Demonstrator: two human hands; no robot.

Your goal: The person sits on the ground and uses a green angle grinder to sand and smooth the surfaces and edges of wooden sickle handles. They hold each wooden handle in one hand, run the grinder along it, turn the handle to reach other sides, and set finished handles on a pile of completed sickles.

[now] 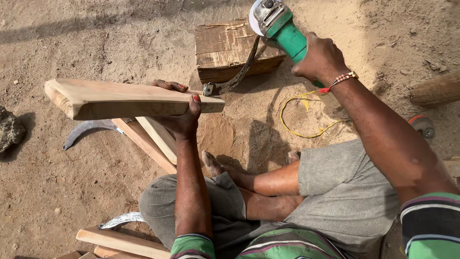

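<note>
Wooden plank, pale and freshly cut with a bevelled near end, is held level above the sandy ground by the left hand, whose fingers wrap under it and whose thumb presses on its top edge near the right end. The right hand is closed tight around the green body of an angle grinder, raised well off the ground with its disc guard at the top of the frame; a beaded bracelet sits at that wrist. The two hands are well apart, each clamped on its own thing. Between them stands a rough wooden block on the sand, with a curved metal blade leaning against its front, its lower end just beside the plank's right tip. A yellow cord loops over the sawdust below the grinder. More pale wooden pieces lie under the left hand, next to another curved blade. A dark stone sits at the left edge. The person sits cross-legged in grey shorts, bare foot on the sand.
</note>
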